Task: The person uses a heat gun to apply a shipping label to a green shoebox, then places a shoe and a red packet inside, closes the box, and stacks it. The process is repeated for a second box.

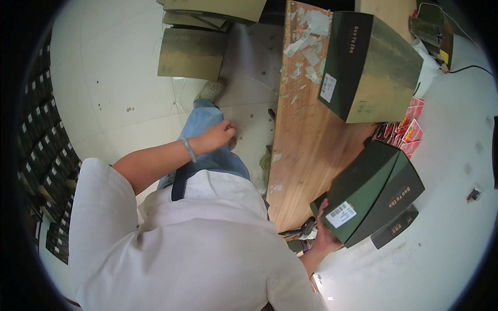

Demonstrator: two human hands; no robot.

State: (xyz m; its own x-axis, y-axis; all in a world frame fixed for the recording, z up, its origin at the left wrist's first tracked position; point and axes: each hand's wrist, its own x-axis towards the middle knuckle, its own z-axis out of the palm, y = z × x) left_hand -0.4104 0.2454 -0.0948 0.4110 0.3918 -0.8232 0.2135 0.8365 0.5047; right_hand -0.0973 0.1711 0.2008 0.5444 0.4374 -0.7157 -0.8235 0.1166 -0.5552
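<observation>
Pale tiled floor beside wooden counter. Dark green box at counter's near right side, right hand grasping corner beside white label. Left hand loosely curled, away from box; contents unclear. Likely steadier: support from beneath, left hand bracing opposite side.

On the long brown wooden counter, legible pale lettering marks the large green-and-black cardboard box at its far end and the dark green cardboard box by its near end, each bearing a white rectangular sticker with print too fine to read.
</observation>
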